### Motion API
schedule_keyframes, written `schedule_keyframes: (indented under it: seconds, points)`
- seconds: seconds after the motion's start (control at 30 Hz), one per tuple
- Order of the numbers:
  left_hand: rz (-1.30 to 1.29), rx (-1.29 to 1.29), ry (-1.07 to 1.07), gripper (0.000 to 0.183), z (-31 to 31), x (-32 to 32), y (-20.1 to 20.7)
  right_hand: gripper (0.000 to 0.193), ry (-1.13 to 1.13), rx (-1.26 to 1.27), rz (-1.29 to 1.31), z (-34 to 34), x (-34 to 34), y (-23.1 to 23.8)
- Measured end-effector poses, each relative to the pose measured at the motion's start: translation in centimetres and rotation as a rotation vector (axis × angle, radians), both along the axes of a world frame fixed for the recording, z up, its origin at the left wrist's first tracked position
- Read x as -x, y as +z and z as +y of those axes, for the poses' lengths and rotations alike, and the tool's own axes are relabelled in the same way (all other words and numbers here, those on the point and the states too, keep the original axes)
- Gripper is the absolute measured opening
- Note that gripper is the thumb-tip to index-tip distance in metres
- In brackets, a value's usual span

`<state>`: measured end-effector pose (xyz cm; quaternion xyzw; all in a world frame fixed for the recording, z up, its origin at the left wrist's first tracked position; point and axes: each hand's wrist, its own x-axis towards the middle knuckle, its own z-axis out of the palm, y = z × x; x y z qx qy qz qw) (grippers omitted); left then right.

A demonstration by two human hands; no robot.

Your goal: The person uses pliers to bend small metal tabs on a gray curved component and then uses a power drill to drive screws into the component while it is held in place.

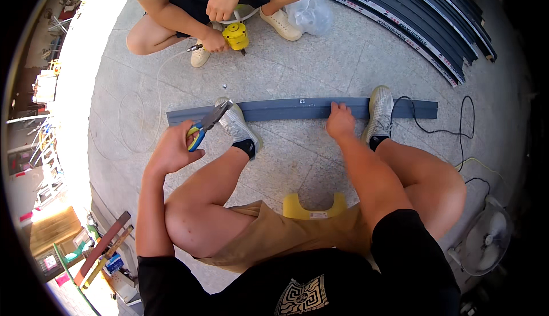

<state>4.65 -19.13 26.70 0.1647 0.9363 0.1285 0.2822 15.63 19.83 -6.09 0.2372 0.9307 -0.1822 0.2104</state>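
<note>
Pliers point(210, 122) with blue and yellow handles are in my left hand point(176, 147), jaws pointing up and right above my left shoe. A long dark grey profile strip point(309, 109) lies across the floor, passing by both of my shoes. Curled fingers of my right hand point(341, 123) grip the strip's near edge, just left of my right shoe. A small light square with a dark dot point(302, 102) shows on the strip's far part, near its middle.
Opposite me a crouching person holds a yellow power tool point(235, 36) with a hose. Dark profiles point(412, 24) lie stacked at far right, beside a clear plastic bag point(311, 13). Black cable point(440, 130) curls at right near a fan point(486, 236). A yellow stool point(294, 207) is beneath me.
</note>
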Motion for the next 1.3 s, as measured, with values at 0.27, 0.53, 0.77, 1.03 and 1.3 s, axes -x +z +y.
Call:
schedule_keyframes:
  seconds: [0.27,0.53,0.77,1.03,1.3]
  points:
    - [-0.047,-0.023,-0.048,0.045,0.4,0.4,-0.2,0.048,0.269,-0.215,0.173,4.8,1.3,-5.7]
    - [-0.105,-0.026,-0.115,0.044,1.2,1.2,0.1,0.028,0.481,-0.222,0.136,6.1,4.0,-7.2]
    - [-0.102,-0.049,-0.13,0.044,1.0,1.3,0.1,0.03,0.438,-0.104,0.067,6.9,5.4,-6.9]
    - [-0.121,-0.023,-0.141,0.048,1.6,1.0,0.2,0.036,0.453,-0.019,-0.011,8.8,4.8,-7.4]
    - [-0.107,0.028,-0.165,0.049,0.9,1.3,-1.2,0.033,0.48,-0.091,-0.072,8.0,5.3,-6.1]
